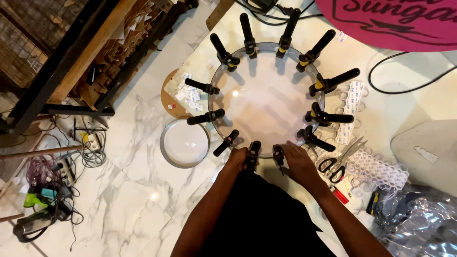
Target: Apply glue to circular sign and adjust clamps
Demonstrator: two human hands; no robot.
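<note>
Here, left hand (pixel 238 157) fingers wrap clamp (pixel 253 154); right hand (pixel 299 163) fingers spread beside scissors (pixel 335 164), disc (pixel 266 97).

Arms: both bare to above the elbow, no sleeves in view
Left hand (pixel 237 157): bare, no glove
Right hand (pixel 299 164): bare, no glove
Clothing: plain black garment over the lap

Glossy clear plastic disc (pixel 266 100), matt black plastic clamps (pixel 328 116), polished marble floor (pixel 138 190), shiny metal ring (pixel 184 143).

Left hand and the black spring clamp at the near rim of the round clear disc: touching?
Touching. The head view shows the left hand wrapped around the black spring clamp, fingers against its handle.
</note>
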